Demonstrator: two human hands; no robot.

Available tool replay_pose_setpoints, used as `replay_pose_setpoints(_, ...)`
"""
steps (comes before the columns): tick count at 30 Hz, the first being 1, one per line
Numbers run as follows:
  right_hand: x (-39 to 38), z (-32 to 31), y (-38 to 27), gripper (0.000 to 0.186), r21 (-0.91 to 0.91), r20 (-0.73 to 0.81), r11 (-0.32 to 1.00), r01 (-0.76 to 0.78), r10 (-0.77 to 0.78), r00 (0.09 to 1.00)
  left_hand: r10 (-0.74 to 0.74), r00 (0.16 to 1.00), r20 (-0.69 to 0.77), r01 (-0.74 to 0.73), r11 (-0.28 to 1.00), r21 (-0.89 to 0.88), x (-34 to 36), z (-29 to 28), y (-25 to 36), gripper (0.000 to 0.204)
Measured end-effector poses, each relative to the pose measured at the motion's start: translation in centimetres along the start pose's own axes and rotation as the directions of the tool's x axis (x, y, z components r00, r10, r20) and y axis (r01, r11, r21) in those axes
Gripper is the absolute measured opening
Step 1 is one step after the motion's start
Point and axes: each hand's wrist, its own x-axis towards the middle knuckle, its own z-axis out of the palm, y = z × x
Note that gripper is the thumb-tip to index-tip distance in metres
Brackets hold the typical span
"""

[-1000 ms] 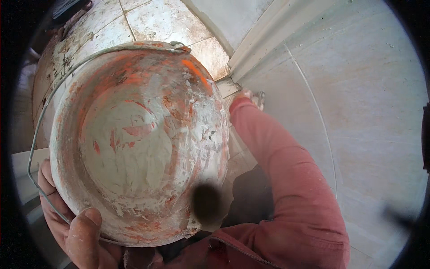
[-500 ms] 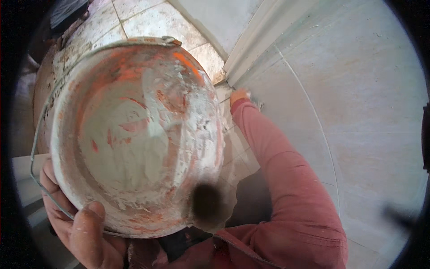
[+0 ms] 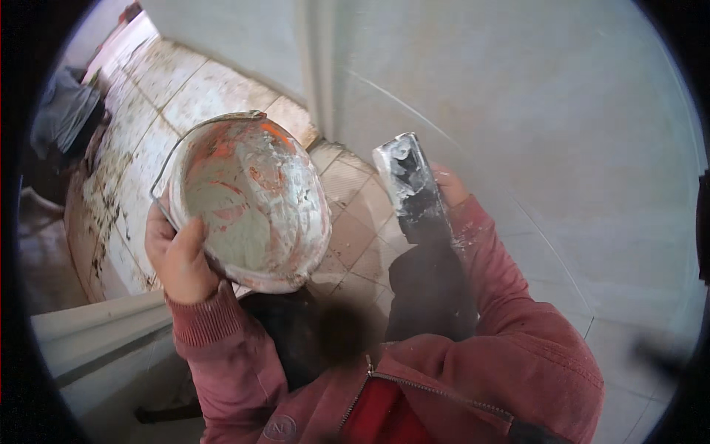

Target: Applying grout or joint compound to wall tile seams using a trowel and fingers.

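My left hand (image 3: 185, 259) is closed on the near left rim of a round bucket (image 3: 314, 214), thumb over the edge. The bucket is tilted toward me, its orange inside smeared with white. Pale paste (image 3: 244, 233) lies at its bottom, and the thin wire handle (image 3: 166, 164) hangs along the left side. To the right of the bucket, my right hand (image 3: 450, 185) is closed on a grout float (image 3: 407, 174), a dark rectangular block smeared with white paste. The float is held up, apart from wall and bucket. Its handle and most of my right fingers are hidden behind it.
A large-tiled wall (image 3: 488, 96) rises close on my right, with a pale door frame (image 3: 323, 66) beyond. Dirt and white smears cover the tiled floor (image 3: 181, 92). Grey cloth (image 3: 63, 118) shows at far left. A pale ledge (image 3: 103, 325) stands at lower left.
My right hand has come back from the floor at the wall's foot and now shows the float. The bucket has moved away from my head and looks smaller. More floor shows at left.
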Motion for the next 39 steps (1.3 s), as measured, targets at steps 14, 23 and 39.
replay_pose_setpoints(14, -7.3, 18.9, 5.2, 0.055, -0.929, 0.317, -0.003, 0.370, -0.519, 0.793, -0.326, 0.871, 0.368, 0.333, 0.942, 0.047, 7.3, -8.7, -0.2, 0.041)
replay_pose_setpoints(23, -11.7, 12.8, 7.8, 0.048, -0.954, 0.293, -0.008, 0.299, -0.222, 0.930, -0.216, 0.949, 0.229, 0.212, 0.976, 0.042, 8.5, -11.1, -2.3, 0.025)
replay_pose_setpoints(39, -4.8, 15.2, 1.1, 0.029, -0.876, -0.028, 0.465, 0.126, -0.310, 0.950, 0.053, 0.990, 0.129, -0.042, 0.995, -0.090, 3.3, -6.3, 1.1, 0.032)
